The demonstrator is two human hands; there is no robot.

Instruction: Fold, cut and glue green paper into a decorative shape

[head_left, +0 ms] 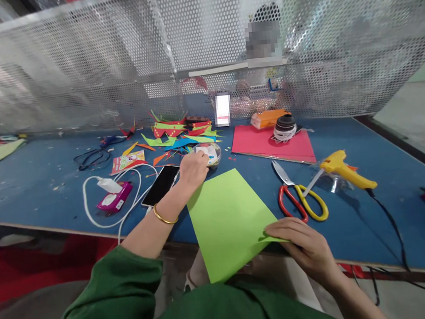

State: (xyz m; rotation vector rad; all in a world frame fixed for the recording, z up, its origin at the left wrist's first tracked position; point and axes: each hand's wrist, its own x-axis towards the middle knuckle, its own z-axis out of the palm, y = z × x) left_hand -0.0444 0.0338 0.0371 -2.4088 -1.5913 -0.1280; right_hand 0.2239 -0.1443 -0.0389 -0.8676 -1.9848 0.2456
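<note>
A sheet of light green paper (228, 217) lies partly on the blue table and overhangs its front edge. My right hand (304, 246) is closed on the paper's right corner, where a small flap is folded over. My left hand (194, 170) reaches past the sheet to a small clear round container (216, 160) with a white piece of paper (209, 152) on it. Its fingers are bent together at the white piece, and what they hold is hidden. Just right of the sheet, scissors (292, 192) with red and yellow handles lie with blades closed.
A yellow glue gun (349, 170) with its cord sits at the right. Behind are red card (248, 144) and a black-and-white spool (285, 127). Paper cut-outs (168, 129) lie at the back. A phone (161, 185) and a purple power socket (115, 198) with white cable are left. A perforated metal screen (115, 64) stands behind.
</note>
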